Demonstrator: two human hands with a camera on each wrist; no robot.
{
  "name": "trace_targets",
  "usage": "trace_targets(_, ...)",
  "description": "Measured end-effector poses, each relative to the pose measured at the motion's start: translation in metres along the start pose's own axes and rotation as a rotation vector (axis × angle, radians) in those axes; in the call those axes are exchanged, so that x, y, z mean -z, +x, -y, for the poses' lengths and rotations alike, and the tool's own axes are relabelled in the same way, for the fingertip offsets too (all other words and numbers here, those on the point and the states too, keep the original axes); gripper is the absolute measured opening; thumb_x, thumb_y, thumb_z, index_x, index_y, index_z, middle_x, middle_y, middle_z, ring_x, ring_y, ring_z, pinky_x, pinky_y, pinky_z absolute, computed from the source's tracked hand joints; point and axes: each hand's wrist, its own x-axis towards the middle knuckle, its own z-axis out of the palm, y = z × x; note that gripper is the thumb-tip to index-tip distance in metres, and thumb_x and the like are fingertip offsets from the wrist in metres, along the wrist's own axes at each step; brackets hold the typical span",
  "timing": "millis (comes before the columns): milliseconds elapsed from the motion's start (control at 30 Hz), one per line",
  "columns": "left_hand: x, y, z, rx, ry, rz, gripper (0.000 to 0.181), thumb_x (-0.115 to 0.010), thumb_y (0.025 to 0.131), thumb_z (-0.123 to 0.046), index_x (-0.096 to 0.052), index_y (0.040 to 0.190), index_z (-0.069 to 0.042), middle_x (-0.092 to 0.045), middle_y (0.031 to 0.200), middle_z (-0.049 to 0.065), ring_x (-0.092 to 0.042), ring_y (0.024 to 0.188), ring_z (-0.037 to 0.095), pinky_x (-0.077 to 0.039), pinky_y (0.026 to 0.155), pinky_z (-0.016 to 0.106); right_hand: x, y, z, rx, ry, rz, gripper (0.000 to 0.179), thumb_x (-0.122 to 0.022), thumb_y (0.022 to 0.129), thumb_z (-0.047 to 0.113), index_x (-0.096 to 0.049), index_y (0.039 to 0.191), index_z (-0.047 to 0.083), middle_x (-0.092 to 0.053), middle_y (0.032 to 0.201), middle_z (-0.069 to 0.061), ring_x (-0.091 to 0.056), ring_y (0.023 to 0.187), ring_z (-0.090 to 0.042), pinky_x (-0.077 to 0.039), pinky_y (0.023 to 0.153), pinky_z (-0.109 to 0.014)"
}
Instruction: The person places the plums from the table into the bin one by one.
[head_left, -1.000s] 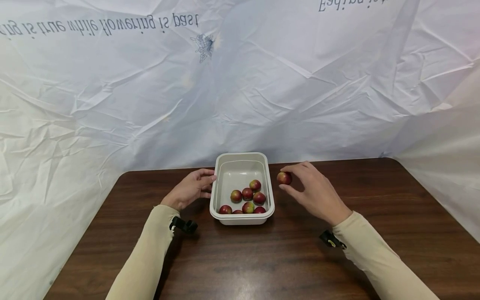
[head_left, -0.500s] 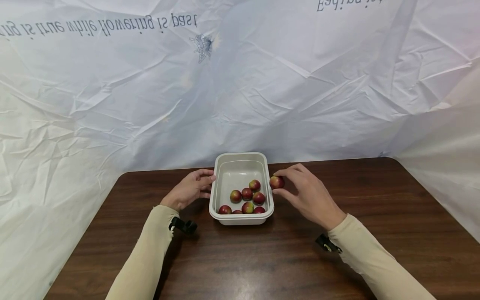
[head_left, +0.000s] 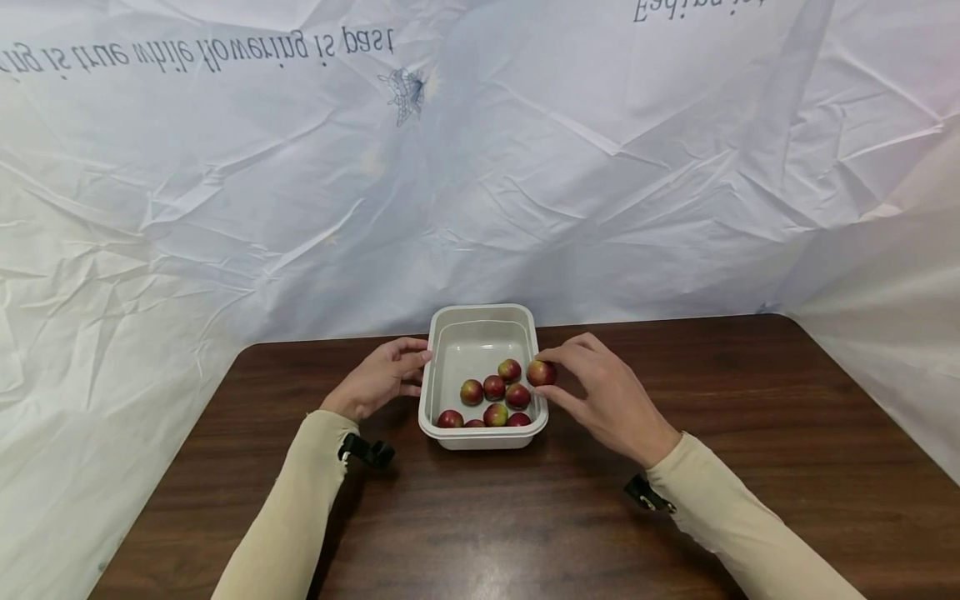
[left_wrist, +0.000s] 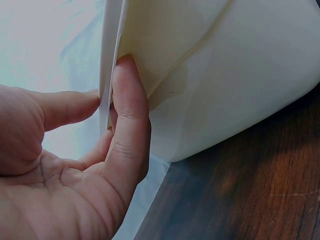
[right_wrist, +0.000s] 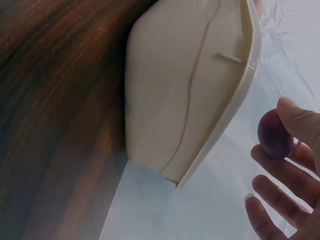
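Note:
My right hand [head_left: 611, 396] pinches a small red-and-yellow plum [head_left: 542, 372] between thumb and fingers, at the right rim of a white plastic container [head_left: 483, 433] in the head view. The right wrist view has this plum [right_wrist: 273, 134] above the container's rim level, the lower fingers spread apart. On the other side, my left hand [head_left: 380, 375] holds the container's left rim. In the left wrist view its thumb [left_wrist: 75, 107] lies on one face of the rim and the fingers [left_wrist: 131, 115] on the other. Several similar plums [head_left: 493, 387] lie inside, mostly toward the near end.
The container stands near the back edge of a dark brown wooden table [head_left: 480, 517]. A wrinkled white cloth [head_left: 480, 192] with printed writing hangs behind the table and along its sides. Black straps [head_left: 366, 451] sit at both wrists.
My right hand has brought the plum leftward and slightly nearer, from beside the container to its right rim. The left hand and the container stay in place.

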Motion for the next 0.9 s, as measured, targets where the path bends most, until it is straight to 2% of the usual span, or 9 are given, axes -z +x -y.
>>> trace_targets(267, 0.000, -0.001, -0.002, -0.003, 0.006, 0.012, 0.049, -0.051, 0.109, -0.026, -0.040, 0.148, 0.002, -0.055, 0.140, 0.027, -0.068, 0.105, 0.022, -0.061, 0.086, 0.035, -0.007, -0.002, 0.002, 0.032, -0.011, 0.025, 0.039, -0.083, 0.087, 0.029, -0.072, 0.121, 0.013, -0.073, 0.113, 0.002, -0.058, 0.108, -0.014, -0.055, 0.090, -0.037)
trace_targets(600, 0.001, -0.001, 0.000, 0.004, -0.003, 0.012, 0.048, -0.051, 0.109, -0.025, -0.040, 0.148, 0.000, -0.053, 0.143, 0.027, -0.068, 0.108, 0.022, -0.061, 0.087, 0.037, -0.013, -0.005, 0.006, 0.037, -0.008, 0.046, 0.041, -0.082, 0.088, 0.028, -0.070, 0.124, 0.013, -0.072, 0.108, 0.002, -0.058, 0.103, -0.012, -0.055, 0.082, -0.033)
trace_targets(900, -0.001, 0.000, 0.000, 0.007, -0.001, 0.002, 0.046, -0.051, 0.109, -0.024, -0.041, 0.148, -0.001, -0.053, 0.143, 0.027, -0.068, 0.109, 0.024, -0.061, 0.088, 0.038, -0.015, -0.005, 0.004, 0.058, -0.015, 0.047, 0.038, -0.081, 0.089, 0.026, -0.071, 0.123, 0.012, -0.072, 0.111, 0.001, -0.058, 0.105, -0.013, -0.055, 0.083, -0.034)
